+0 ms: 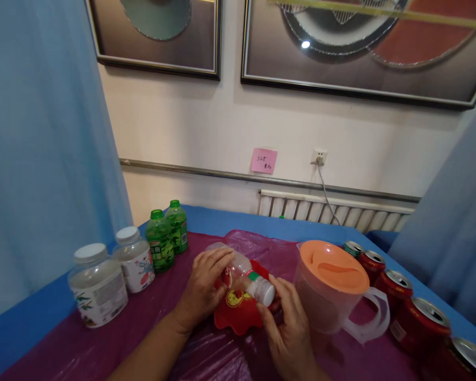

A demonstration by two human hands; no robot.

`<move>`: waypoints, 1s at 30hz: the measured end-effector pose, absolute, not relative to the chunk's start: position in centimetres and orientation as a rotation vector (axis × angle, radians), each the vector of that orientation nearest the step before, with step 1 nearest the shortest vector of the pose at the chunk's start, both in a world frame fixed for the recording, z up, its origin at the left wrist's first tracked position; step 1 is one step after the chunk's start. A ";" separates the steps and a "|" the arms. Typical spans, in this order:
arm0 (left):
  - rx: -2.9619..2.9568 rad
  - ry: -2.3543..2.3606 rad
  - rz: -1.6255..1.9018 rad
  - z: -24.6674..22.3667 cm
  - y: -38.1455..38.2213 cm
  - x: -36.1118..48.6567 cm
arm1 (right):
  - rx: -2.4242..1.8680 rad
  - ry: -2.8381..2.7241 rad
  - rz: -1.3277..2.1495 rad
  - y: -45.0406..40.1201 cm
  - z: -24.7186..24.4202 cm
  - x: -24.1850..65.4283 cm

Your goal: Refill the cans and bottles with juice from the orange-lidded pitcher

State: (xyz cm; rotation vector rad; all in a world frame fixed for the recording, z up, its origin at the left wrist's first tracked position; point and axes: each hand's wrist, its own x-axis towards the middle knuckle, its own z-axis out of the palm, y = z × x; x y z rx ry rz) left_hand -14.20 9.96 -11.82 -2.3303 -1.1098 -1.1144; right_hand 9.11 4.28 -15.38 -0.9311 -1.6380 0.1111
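Note:
A clear plastic bottle [244,264] with a red and green label lies tilted, its white cap [266,294] towards me. My left hand [206,280] is wrapped around the bottle's body. Thumb and fingers of my right hand [287,320] close around the capped end, with the cap's face showing between them. Below the bottle, a red scalloped tray [238,321] with a gold pattern rests on the purple sheet. Just right of my right hand stands a clear pitcher [319,304] with an orange lid [331,267].
Two clear jars with white lids [99,288] and two green bottles [159,243] stand at left. Several red cans [418,323] line the right side. Purple plastic sheeting [154,333] covers part of the blue table [301,228]. Behind are a wall and a radiator [333,209].

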 end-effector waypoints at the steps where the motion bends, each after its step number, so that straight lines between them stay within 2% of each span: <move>1: -2.331 -1.108 -1.119 -11.8 10.0 -14.2 | -0.926 -1.639 0.115 4.2 -15.4 9.1; 21: -2.322 -1.203 -1.165 -11.8 10.0 -14.4 | -0.866 -1.618 0.016 4.2 -15.6 9.1; 26: -2.291 -1.156 -1.370 -11.9 9.8 -14.3 | -0.746 -1.630 -0.052 4.0 -15.3 9.3; 30: -2.277 -1.300 -1.581 -11.7 9.4 -13.9 | -0.722 -1.568 0.008 3.6 -14.9 8.7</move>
